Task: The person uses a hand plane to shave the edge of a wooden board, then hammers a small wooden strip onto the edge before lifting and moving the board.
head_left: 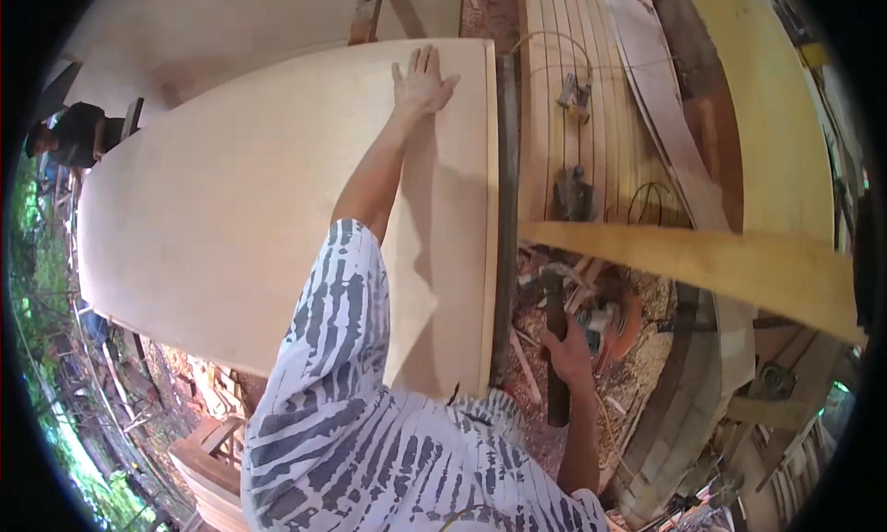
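My left hand (pixel 424 86) lies flat on a large pale plywood panel (pixel 249 190), near its far right corner, with the fingers spread. Its arm stretches forward over the sheet and throws a shadow on it. Low on the right, beside the panel's edge, my right hand (pixel 570 354) is wrapped round the dark handle of a hammer (pixel 553 301). The hammer's metal head points away from me, and the handle's end sticks out below my fist. A thin light strip (pixel 492 208) runs along the panel's right edge.
A power tool with an orange disc (pixel 627 329) sits among wood shavings below the hammer. Two more tools, a small one (pixel 575 97) and a dark one (pixel 573 197), rest on long planks (pixel 545 144). A yellowish board (pixel 702 259) crosses at right. Another person (pixel 78 134) is at far left.
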`<move>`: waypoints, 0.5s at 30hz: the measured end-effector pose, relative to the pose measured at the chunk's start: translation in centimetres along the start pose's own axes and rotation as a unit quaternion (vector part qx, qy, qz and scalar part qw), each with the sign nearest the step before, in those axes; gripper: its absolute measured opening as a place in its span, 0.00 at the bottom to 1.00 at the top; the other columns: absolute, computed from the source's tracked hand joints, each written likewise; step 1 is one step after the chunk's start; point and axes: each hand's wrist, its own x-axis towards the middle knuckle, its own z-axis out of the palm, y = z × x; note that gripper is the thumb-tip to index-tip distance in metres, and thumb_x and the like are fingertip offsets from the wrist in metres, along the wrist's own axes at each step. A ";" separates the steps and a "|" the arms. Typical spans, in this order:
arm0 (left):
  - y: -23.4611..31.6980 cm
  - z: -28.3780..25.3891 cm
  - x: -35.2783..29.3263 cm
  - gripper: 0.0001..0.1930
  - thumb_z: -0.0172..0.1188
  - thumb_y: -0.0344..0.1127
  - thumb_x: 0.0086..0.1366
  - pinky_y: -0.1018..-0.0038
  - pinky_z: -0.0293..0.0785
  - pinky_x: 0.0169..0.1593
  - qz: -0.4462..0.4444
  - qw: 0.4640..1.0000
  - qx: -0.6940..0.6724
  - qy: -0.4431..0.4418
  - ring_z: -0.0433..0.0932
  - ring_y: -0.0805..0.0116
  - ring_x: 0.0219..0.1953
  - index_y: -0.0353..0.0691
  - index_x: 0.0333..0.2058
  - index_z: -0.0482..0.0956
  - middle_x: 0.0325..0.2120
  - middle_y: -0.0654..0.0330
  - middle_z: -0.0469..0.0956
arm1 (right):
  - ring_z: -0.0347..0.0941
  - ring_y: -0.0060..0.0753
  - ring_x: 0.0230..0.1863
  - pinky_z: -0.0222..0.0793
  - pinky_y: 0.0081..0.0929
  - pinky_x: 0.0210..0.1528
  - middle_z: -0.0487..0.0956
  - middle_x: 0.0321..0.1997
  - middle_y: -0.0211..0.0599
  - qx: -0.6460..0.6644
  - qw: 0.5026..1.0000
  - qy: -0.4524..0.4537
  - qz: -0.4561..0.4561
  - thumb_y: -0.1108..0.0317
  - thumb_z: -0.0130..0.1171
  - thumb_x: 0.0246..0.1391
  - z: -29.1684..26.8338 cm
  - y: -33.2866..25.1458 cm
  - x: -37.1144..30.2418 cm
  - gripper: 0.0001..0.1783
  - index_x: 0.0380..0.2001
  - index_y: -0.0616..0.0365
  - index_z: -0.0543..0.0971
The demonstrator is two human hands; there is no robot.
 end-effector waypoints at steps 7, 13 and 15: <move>0.9 3.2 1.4 0.45 0.47 0.66 0.68 0.41 0.38 0.75 0.008 0.999 0.021 0.034 0.47 0.62 0.78 0.41 0.74 0.54 0.75 0.58 0.55 | 0.74 0.75 0.47 0.68 0.60 0.47 0.79 0.43 0.66 -0.178 0.931 0.163 -0.273 0.57 0.53 0.69 -3.4 -22.1 19.4 0.22 0.53 0.66 0.70; 2.3 3.3 2.2 0.45 0.46 0.66 0.69 0.42 0.38 0.75 0.017 0.998 0.009 0.061 0.47 0.63 0.78 0.40 0.74 0.55 0.75 0.58 0.56 | 0.75 0.75 0.55 0.71 0.59 0.57 0.78 0.48 0.76 -0.283 0.894 0.204 -0.279 0.51 0.51 0.67 -0.7 -32.3 35.2 0.27 0.54 0.67 0.69; 2.0 3.6 1.5 0.44 0.46 0.65 0.70 0.42 0.39 0.75 0.020 0.998 0.032 0.044 0.47 0.60 0.78 0.41 0.74 0.52 0.75 0.58 0.55 | 0.76 0.75 0.54 0.71 0.60 0.58 0.79 0.48 0.75 -0.327 0.887 0.178 -0.273 0.55 0.51 0.66 -0.1 -32.3 36.8 0.25 0.54 0.67 0.68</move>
